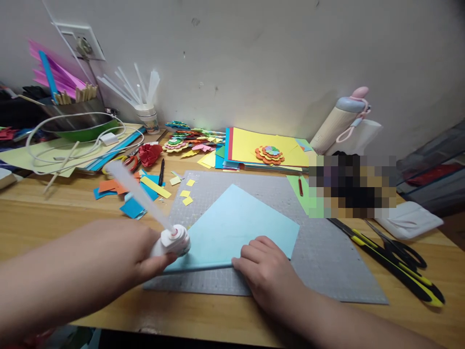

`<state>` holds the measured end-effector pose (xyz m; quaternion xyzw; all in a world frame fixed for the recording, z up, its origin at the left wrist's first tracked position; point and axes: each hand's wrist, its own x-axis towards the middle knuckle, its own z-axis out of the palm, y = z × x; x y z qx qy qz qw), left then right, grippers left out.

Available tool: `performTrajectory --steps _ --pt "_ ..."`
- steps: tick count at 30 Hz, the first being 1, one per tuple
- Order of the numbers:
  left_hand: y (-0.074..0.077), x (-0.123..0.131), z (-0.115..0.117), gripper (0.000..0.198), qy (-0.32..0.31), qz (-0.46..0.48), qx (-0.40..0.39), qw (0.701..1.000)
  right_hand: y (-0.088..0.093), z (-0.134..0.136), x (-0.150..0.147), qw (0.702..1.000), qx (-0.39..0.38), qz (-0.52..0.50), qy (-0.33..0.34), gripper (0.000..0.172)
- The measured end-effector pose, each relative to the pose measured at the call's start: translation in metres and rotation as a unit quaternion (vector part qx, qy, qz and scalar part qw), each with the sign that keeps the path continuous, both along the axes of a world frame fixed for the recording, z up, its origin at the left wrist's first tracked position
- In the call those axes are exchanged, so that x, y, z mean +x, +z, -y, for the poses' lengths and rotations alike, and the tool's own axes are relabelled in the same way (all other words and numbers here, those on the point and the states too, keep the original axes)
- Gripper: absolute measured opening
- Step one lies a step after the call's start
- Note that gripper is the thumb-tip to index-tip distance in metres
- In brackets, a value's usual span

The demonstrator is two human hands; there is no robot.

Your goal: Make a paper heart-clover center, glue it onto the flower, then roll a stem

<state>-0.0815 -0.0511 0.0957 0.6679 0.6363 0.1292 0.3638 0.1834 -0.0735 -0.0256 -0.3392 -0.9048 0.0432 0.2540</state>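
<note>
A white glue gun [174, 240] is gripped in my left hand [147, 247], at the left end of a light blue sheet of paper [240, 218]. From its back end a long translucent glue stick [140, 194] points up and to the left. The gun's nozzle is hidden from this angle. The near edge of the paper is folded or rolled into a narrow strip. My right hand [263, 269] has its fingers curled on that edge, thumb and fingers pressed to it. Under the paper lies a grey cutting mat [327, 271].
Coloured paper scraps [140, 194] lie left of the mat. Behind it are paper flowers [271, 154] and stacked coloured sheets [232, 140]. Scissors [399, 249] and a black-and-yellow cutter [395, 266] rest at right. A bottle [334, 121] leans by the wall; a cable [90, 116] loops at left.
</note>
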Motion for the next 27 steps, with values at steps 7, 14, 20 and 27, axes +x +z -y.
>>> performTrajectory --steps 7,14,20,27 --pt "-0.003 0.016 -0.025 0.048 0.022 -0.052 -0.11 0.992 0.001 -0.001 -0.002 1.0 0.015 0.0 -0.001 0.031" --pt "-0.042 0.065 -0.03 0.054 -0.016 0.007 -0.088 0.996 -0.001 -0.001 0.0 1.0 0.019 0.015 -0.005 0.032" --pt "-0.052 0.079 -0.038 0.046 -0.095 0.032 -0.006 0.995 -0.001 -0.001 -0.001 1.0 0.022 0.013 -0.008 0.031" --pt "-0.045 0.075 -0.031 0.044 -0.094 0.024 0.003 0.995 0.003 -0.002 -0.002 1.0 0.025 0.009 -0.007 0.031"
